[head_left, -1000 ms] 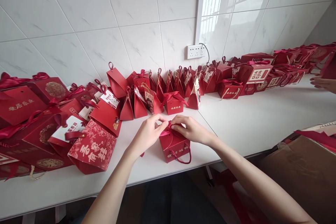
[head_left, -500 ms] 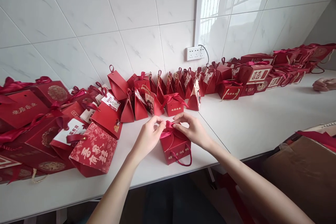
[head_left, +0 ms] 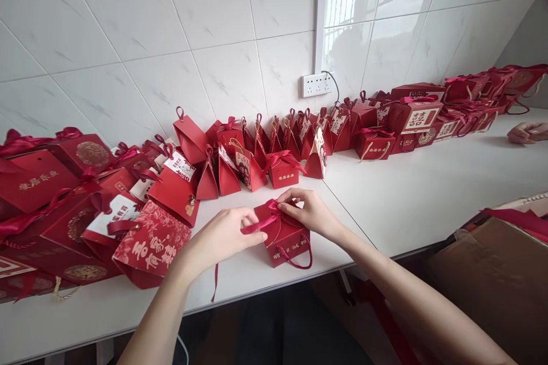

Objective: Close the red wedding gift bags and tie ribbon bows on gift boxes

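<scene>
A small red gift box [head_left: 287, 244] with gold lettering and a twisted cord handle [head_left: 295, 263] stands near the table's front edge. Across its top runs a pinkish-red ribbon [head_left: 266, 221]. Left of the box, my left hand [head_left: 229, 234] is closed on the ribbon, drawing it out, and a loose tail [head_left: 215, 282] hangs below the hand. My right hand [head_left: 310, 211] pinches the ribbon at the knot on the box top. Just behind sits another red box [head_left: 284, 174] with a bow tied on it.
Many red gift boxes [head_left: 148, 239] are piled at the left, and more [head_left: 417, 117] line the tiled wall. A socket strip [head_left: 317, 85] is on the wall. Another person's hand [head_left: 527, 133] rests at the right. A cardboard carton [head_left: 488, 274] stands by the table at lower right.
My left hand has moved left and down from the knot, pulling a length of ribbon with it. My right hand stays at the box top. The loose ribbon tail has come into view.
</scene>
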Demonstrator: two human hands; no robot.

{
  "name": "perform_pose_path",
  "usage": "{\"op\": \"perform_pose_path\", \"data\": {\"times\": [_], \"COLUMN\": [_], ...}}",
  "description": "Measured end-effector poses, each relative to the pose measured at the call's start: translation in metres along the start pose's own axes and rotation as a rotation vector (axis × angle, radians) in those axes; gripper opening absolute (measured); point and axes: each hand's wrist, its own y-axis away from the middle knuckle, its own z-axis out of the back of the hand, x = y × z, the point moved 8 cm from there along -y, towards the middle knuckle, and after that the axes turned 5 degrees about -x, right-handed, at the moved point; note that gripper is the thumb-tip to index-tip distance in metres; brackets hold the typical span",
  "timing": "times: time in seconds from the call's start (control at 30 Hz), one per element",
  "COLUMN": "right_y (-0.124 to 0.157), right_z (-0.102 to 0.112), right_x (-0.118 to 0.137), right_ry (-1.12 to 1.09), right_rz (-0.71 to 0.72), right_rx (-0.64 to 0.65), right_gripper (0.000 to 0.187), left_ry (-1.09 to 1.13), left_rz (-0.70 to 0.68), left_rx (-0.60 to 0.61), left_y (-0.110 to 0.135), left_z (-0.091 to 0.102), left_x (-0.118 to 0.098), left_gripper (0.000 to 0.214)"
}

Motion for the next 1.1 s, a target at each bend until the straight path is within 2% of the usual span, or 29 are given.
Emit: {"op": "perform_pose_path", "data": {"times": [0.07,0.13,0.23,0.37,0.6,0.77,0.93,1.1], "right_y": [0.0,0.001,0.001,-0.001,-0.004,-0.004,-0.002,-0.001], "right_z": [-0.001,-0.001,-0.002,-0.003,-0.005,-0.007,-0.008,-0.009], "right_x": [-0.001,-0.001,0.0,0.003,0.007,0.006,0.008,0.008], "right_ry": [0.001,0.0,-0.015,-0.025,0.015,0.014,-0.01,-0.053], "right_rz": [0.005,0.001,-0.007,-0.02,-0.03,-0.032,-0.012,-0.004], "right_rx": [-0.007,-0.011,-0.007,0.01,0.051,0.049,0.06,0.065], "right_gripper": [0.011,0.011,0.01,0.01,0.011,0.011,0.01,0.009], "left_ry": [-0.022,0.004,0.051,-0.01,-0.04,-0.023,0.033,0.22], "left_rz": [0.014,0.007,-0.072,-0.2,-0.304,-0.293,-0.365,-0.335], "left_rx": [0.019,-0.02,-0.082,-0.108,-0.084,-0.056,-0.044,-0.072], "left_y": [0.002,0.001,-0.003,-0.007,-0.015,-0.014,-0.014,-0.032], "left_z": [0.0,0.003,0.008,0.012,0.016,0.017,0.017,0.008], "left_x": [-0.001,-0.005,-0.017,-0.037,-0.061,-0.063,-0.066,-0.056], "left_gripper": [0.035,0.036,0.023,0.019,0.015,0.014,0.019,0.01]}}
